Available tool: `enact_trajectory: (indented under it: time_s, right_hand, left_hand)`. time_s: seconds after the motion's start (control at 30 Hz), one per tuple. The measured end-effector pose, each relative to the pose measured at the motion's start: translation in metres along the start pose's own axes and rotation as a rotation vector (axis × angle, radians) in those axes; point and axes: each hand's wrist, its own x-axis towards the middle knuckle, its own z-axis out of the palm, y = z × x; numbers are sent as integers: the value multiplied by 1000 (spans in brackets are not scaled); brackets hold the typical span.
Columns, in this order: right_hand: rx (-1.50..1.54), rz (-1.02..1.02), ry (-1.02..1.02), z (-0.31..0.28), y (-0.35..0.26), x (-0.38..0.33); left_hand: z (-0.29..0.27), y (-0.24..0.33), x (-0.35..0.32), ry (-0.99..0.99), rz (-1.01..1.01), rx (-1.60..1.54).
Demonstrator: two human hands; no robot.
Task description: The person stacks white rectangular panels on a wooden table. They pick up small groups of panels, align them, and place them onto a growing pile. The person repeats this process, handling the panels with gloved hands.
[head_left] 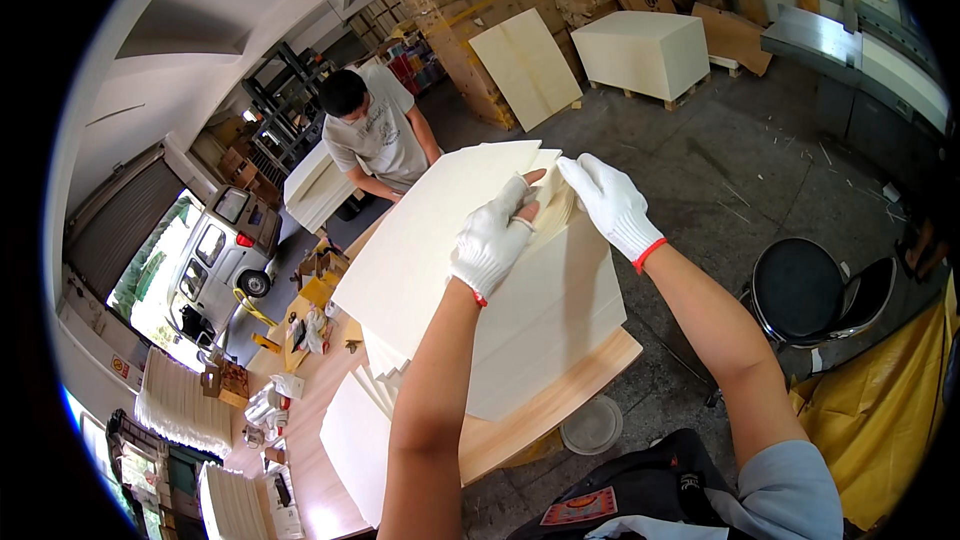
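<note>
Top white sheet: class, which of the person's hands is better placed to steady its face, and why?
Probably the left hand: it overlaps the right side of the top white sheet. The right hand is beyond its edge, by the far corner of the stack.

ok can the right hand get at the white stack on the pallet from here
Probably not: the white stack stands across the floor, well past the right hand, which is at the edge of the sheets. It would likely take walking over.
</note>
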Motion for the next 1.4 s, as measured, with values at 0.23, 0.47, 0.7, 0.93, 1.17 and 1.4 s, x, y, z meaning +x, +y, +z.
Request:
enact_trajectory:
  time_s: [0.23,0.47,0.7,0.93,1.17,1.4]
  right_hand:
    - [-23,-30,21,0,5,0]
    - [-43,-13,46,3,6,0]
    - [-58,37,9,0,-1,-1]
    - [8,-1,44,3,6,-1]
    - [-13,36,34,0,5,-1]
    - [-10,31,65,5,0,-3]
  left_hand:
    - [-9,29,0,-183,-188,170]
    - [-11,31,-1,-185,-196,128]
    - [-7,19,-2,-69,-57,161]
    - [-10,37,-2,-192,-157,223]
    - [-8,41,-3,-186,-186,142]
    - [-8,18,-2,-117,-16,229]
